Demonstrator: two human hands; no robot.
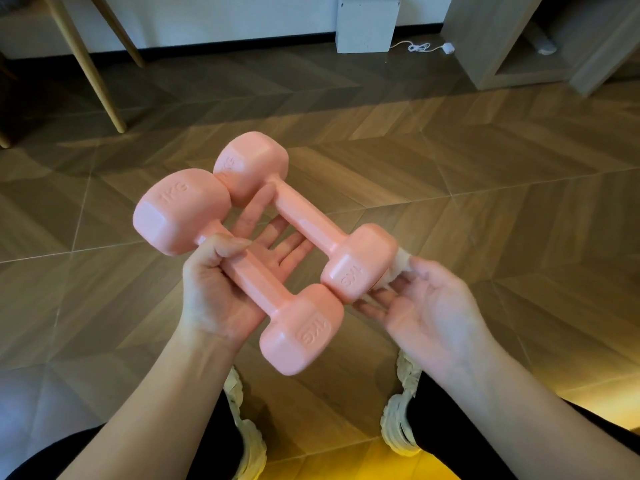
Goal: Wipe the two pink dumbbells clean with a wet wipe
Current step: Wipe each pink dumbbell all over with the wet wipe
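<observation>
Two pink 1KG dumbbells lie side by side over my left hand (213,299), held above the floor. My thumb curls over the handle of the nearer dumbbell (180,213), while my straight fingers support the farther dumbbell (306,221) from beneath. My right hand (427,306) pinches a crumpled white wet wipe (403,264) and presses it against the outer end of the farther dumbbell's right head. Most of the wipe is hidden behind that head.
Wood-pattern floor (485,188) lies below. Wooden chair legs (91,67) stand at the back left. A white box (367,24) and a white cable (420,47) sit by the wall, a wooden shelf unit (512,46) at the back right. My pale shoes (398,427) are below the hands.
</observation>
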